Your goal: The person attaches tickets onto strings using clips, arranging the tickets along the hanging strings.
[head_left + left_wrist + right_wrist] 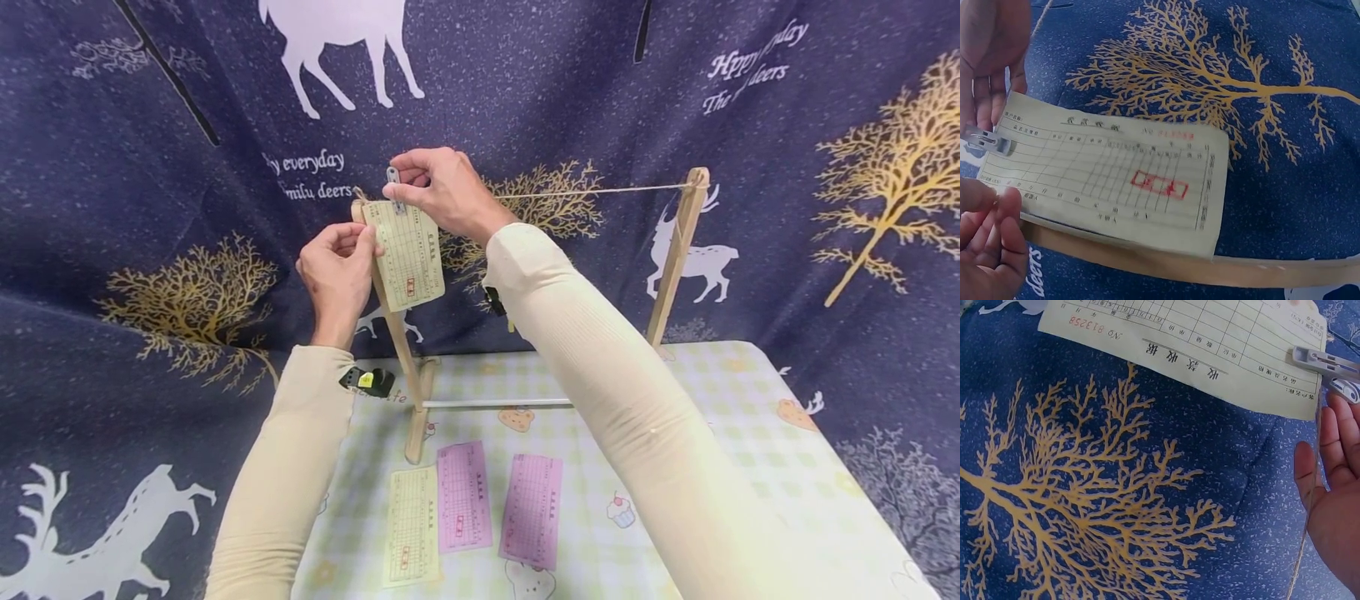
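A pale yellow receipt slip (pixel 411 258) hangs at the left end of the string (pixel 592 192), beside the wooden post (pixel 397 333). My left hand (pixel 337 271) pinches the slip's left edge near its top. A grey clothes peg (pixel 988 140) sits on the slip's top edge, its end biting over the paper. My right hand (pixel 450 190) holds this peg, thumb across it and the other fingers behind. In the right wrist view the peg (pixel 1325 362) lies where slip and string meet, right by the right hand's fingertips.
On the checked tablecloth (pixel 600 450) lie another yellow slip (pixel 411 525) and two purple slips (pixel 463 497) (pixel 531 510). A second wooden post (pixel 678 250) holds the string's right end. A white rod (pixel 495 403) runs low across the table. Behind hangs a dark blue deer-print cloth (pixel 525 83).
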The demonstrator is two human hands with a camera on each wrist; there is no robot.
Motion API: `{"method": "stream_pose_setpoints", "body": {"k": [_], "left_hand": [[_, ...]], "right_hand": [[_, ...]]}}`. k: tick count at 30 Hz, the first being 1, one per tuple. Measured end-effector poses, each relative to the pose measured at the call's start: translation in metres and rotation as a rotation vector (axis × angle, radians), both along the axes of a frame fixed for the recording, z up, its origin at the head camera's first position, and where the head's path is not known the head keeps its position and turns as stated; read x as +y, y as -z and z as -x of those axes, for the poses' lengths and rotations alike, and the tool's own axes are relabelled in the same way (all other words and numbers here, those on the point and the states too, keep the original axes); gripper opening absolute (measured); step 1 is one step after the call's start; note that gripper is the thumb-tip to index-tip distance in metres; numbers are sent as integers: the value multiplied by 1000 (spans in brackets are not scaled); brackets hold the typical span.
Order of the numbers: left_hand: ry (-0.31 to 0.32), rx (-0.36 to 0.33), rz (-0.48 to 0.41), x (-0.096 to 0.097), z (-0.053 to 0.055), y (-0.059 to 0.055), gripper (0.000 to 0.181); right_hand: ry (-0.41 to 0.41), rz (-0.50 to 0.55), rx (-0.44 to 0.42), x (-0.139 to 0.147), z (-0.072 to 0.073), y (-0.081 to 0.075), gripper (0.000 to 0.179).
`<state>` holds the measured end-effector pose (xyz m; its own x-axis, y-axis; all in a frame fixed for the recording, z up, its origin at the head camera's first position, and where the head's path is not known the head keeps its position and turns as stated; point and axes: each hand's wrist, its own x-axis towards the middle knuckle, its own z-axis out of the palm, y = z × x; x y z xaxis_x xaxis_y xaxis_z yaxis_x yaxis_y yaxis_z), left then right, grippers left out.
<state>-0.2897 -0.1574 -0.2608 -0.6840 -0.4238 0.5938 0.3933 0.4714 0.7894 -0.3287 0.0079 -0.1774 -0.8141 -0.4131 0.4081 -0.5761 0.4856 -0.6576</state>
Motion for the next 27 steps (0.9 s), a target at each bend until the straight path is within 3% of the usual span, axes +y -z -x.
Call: {"method": "stream_pose_setpoints", "body": {"k": [13, 27], "left_hand": [[-19, -12, 60, -7, -4, 10, 17], [103, -46, 128, -15, -11, 27, 19]], "right_hand": [[-13, -7, 68, 10, -7, -2, 49], [-75, 87, 101, 48, -33, 11, 41]]}}
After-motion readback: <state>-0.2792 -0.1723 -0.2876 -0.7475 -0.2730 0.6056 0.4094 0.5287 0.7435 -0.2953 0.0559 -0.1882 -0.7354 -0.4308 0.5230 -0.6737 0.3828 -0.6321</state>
